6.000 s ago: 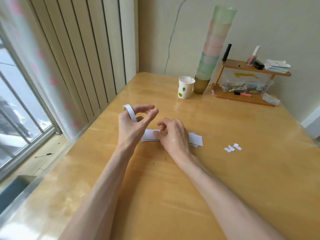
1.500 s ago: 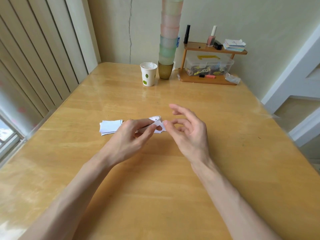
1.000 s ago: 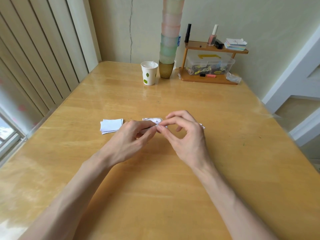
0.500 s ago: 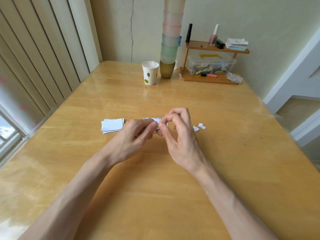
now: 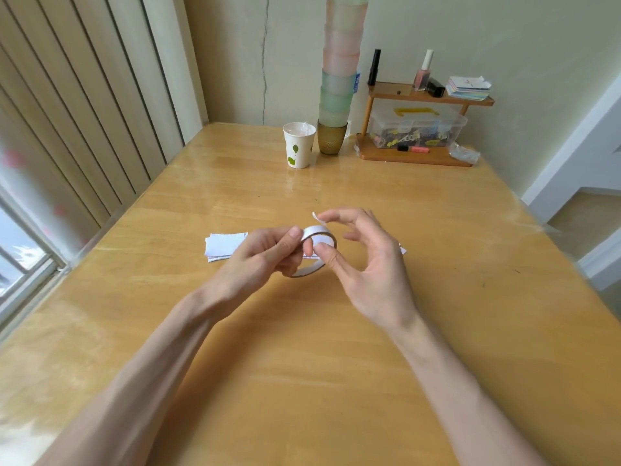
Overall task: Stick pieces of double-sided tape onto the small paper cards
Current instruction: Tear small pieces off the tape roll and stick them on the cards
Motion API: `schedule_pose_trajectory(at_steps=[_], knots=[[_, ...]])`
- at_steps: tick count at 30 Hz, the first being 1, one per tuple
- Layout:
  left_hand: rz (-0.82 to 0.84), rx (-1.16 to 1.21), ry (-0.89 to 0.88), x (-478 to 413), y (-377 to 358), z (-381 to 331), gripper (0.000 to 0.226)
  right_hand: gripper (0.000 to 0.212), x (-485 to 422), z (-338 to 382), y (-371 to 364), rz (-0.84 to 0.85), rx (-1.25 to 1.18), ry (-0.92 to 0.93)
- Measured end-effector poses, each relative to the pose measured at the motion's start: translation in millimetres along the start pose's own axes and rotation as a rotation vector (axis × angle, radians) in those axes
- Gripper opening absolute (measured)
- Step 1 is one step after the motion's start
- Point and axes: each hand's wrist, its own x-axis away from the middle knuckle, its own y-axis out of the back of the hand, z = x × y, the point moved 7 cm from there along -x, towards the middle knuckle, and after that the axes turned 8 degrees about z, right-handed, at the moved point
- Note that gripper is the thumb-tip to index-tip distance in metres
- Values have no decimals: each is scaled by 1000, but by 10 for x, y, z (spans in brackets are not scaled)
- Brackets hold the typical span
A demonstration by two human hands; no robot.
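Observation:
A stack of small white paper cards (image 5: 223, 245) lies on the wooden table (image 5: 302, 364), just left of my hands. My left hand (image 5: 258, 260) grips a white roll of double-sided tape (image 5: 317, 232) above the table, thumb on top of the ring. My right hand (image 5: 366, 260) is beside it with curled fingers; its thumb touches the roll's near side. A short bit of tape (image 5: 316, 215) stands up at its index fingertip. More white paper shows between my hands, mostly hidden.
A paper cup (image 5: 299, 144) and a tall stack of pastel cups (image 5: 339, 79) stand at the far edge. Beside them is a wooden shelf (image 5: 416, 156) with a clear box, bottles and notes. Small white scraps (image 5: 402, 249) peek out behind my right hand. Blinds line the left side.
My hands were close together over the cards, pinching at the roll. Now the roll is lifted and turned towards me, and my right index finger has drawn away with a bit of tape.

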Motion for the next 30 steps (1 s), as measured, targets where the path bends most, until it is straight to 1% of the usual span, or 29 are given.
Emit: schedule_pose_trajectory(at_steps=[2,4,7,11,14,17,21,23,26,28,30], knots=[[26,-19,-13,5,-63,-9,42,28,6,-67,-15,-1,-57,-36],[47,-5,-23,20,-83,-20,35,28,5,-88,31,-35,-117,-55],[106,124,4,27,-164,-4,30,29,1,-75,62,-63,-217,-70],[290,406,67,25,-463,37,44,29,3,-91,44,-70,-339,-106],[341,520,65,34,-578,4,52,28,13,-138,1,-35,-376,-154],[260,580,26,32,-484,-31,47,33,11,-178,9,-52,-451,-210],[89,544,-43,13,-282,-41,36,29,30,-204,42,-87,-478,-257],[-60,480,-45,9,-172,-4,35,23,41,-237,46,-96,-504,-287],[-263,277,-78,32,-63,-10,25,16,45,-288,22,-81,-543,-336],[-335,150,-80,44,-59,-12,18,16,46,-293,-1,-51,-554,-350],[-353,92,-73,51,-83,-10,14,16,51,-291,-26,-17,-549,-358]])
